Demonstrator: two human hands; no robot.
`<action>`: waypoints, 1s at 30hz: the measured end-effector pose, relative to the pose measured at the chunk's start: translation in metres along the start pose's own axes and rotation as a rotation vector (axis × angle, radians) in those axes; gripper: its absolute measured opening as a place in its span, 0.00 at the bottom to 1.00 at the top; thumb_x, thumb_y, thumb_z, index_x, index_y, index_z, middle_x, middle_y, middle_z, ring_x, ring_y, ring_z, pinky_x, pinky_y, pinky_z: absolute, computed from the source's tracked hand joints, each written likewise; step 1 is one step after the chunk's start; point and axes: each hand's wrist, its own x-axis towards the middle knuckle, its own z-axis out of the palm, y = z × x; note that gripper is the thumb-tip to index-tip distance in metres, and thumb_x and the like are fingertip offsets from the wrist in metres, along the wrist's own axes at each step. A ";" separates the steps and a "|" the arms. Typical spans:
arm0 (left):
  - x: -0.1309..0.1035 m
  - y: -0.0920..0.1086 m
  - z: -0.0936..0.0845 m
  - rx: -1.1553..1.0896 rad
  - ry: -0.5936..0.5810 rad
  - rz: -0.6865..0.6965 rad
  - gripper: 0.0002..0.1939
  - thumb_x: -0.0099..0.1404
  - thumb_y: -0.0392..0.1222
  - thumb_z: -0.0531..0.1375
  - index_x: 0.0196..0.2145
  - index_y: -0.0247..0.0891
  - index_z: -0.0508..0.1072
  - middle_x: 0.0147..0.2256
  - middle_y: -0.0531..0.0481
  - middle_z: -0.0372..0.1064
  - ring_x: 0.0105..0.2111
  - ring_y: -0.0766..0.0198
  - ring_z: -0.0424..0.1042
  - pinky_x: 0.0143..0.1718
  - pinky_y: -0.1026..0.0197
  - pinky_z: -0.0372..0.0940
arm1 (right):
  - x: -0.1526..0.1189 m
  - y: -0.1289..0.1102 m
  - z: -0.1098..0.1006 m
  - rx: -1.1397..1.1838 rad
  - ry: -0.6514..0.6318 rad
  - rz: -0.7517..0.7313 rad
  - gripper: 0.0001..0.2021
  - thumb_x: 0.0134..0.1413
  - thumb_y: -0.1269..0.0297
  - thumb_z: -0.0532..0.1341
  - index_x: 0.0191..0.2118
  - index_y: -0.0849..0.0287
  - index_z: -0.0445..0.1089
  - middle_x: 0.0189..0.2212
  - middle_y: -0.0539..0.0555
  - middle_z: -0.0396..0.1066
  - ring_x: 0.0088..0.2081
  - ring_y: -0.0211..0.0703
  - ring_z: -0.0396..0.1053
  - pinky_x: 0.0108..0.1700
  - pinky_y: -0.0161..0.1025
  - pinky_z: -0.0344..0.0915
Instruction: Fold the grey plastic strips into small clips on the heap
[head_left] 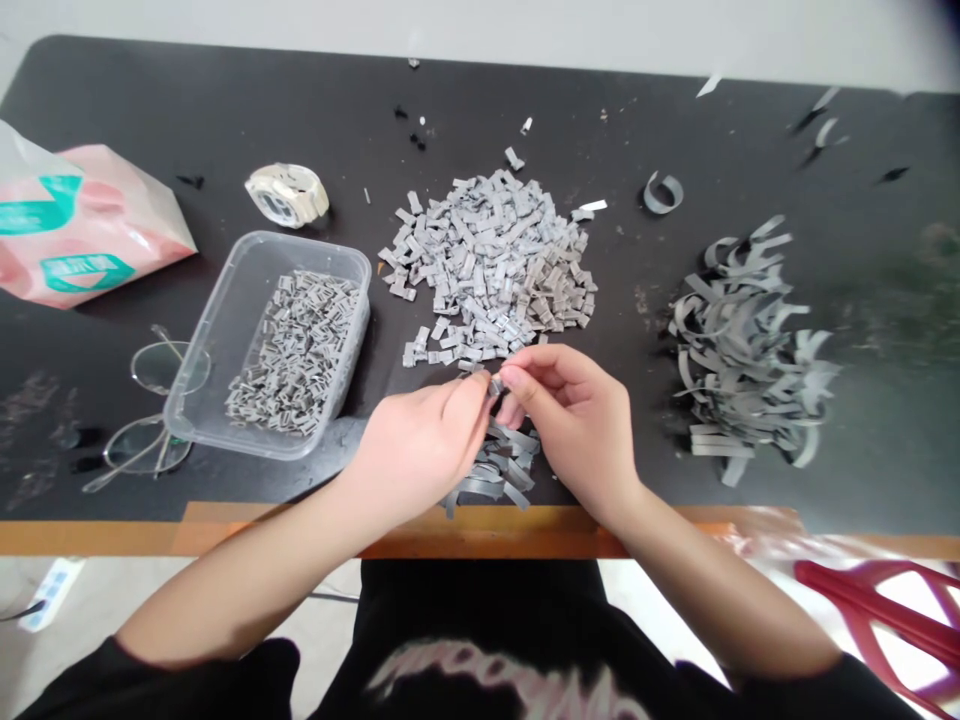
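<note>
My left hand [427, 435] and my right hand [574, 415] meet at the middle, fingertips pinched around a small grey piece [495, 385]. Its shape is mostly hidden by the fingers. Just beyond them lies a large pile of small folded grey pieces [487, 255]. Under and between the hands, grey strips [491, 475] rest near the table's front edge. A clear plastic box [214, 325] to the left holds small grey clips [296, 350]. To the right sits a heap of curled grey strips [750, 340].
On the dark table [622, 400], a tape roll [287, 195] stands behind the box. Glasses [146, 445] lie left of it, near a pink and white packet [90, 225]. A loose curled strip [663, 194] is at the back right. A red chair [885, 610] is at the lower right.
</note>
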 end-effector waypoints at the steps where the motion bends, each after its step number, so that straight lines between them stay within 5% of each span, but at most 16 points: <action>1: 0.000 -0.001 0.000 0.022 -0.005 -0.020 0.13 0.73 0.34 0.53 0.43 0.26 0.76 0.28 0.47 0.79 0.24 0.60 0.78 0.24 0.61 0.65 | -0.002 0.002 0.000 -0.051 -0.015 -0.026 0.03 0.59 0.65 0.66 0.37 0.56 0.75 0.26 0.48 0.77 0.20 0.34 0.71 0.25 0.33 0.70; 5: 0.001 -0.003 0.000 0.057 -0.031 -0.071 0.12 0.71 0.34 0.55 0.36 0.29 0.78 0.24 0.48 0.76 0.22 0.60 0.76 0.21 0.60 0.60 | -0.011 0.006 0.001 -0.269 -0.080 -0.151 0.09 0.61 0.68 0.62 0.46 0.54 0.76 0.39 0.52 0.81 0.19 0.31 0.67 0.26 0.36 0.70; 8: 0.004 -0.004 -0.004 -0.017 -0.070 -0.157 0.12 0.70 0.36 0.56 0.37 0.29 0.79 0.25 0.47 0.77 0.21 0.61 0.74 0.21 0.61 0.57 | -0.013 0.004 -0.001 -0.306 -0.087 -0.205 0.10 0.61 0.70 0.62 0.46 0.54 0.77 0.39 0.52 0.81 0.22 0.34 0.69 0.30 0.38 0.72; 15: 0.016 -0.009 -0.018 -0.994 -0.159 -0.603 0.10 0.67 0.41 0.61 0.38 0.37 0.83 0.20 0.56 0.68 0.21 0.70 0.63 0.24 0.67 0.60 | -0.001 -0.011 -0.016 -0.001 -0.083 -0.082 0.06 0.59 0.72 0.65 0.41 0.56 0.77 0.34 0.49 0.79 0.27 0.32 0.70 0.31 0.32 0.69; 19: 0.017 -0.009 -0.018 -1.359 -0.117 -0.706 0.07 0.65 0.40 0.65 0.36 0.39 0.84 0.17 0.58 0.62 0.17 0.73 0.55 0.23 0.67 0.61 | 0.005 -0.012 -0.018 0.215 -0.278 0.104 0.08 0.55 0.69 0.70 0.42 0.55 0.78 0.34 0.48 0.77 0.32 0.33 0.72 0.34 0.32 0.70; 23: 0.017 -0.006 -0.017 -1.429 -0.121 -0.687 0.04 0.63 0.39 0.67 0.34 0.39 0.84 0.18 0.57 0.63 0.20 0.71 0.62 0.28 0.67 0.67 | 0.005 -0.007 -0.016 0.389 -0.463 0.262 0.04 0.52 0.67 0.73 0.34 0.56 0.79 0.32 0.47 0.77 0.34 0.34 0.73 0.40 0.33 0.71; 30: 0.014 -0.006 -0.015 -1.278 -0.109 -0.635 0.10 0.68 0.42 0.62 0.44 0.39 0.82 0.17 0.59 0.60 0.17 0.72 0.58 0.24 0.67 0.63 | 0.004 -0.006 -0.018 0.379 -0.310 0.197 0.03 0.57 0.65 0.70 0.37 0.57 0.78 0.26 0.47 0.77 0.24 0.31 0.71 0.29 0.31 0.67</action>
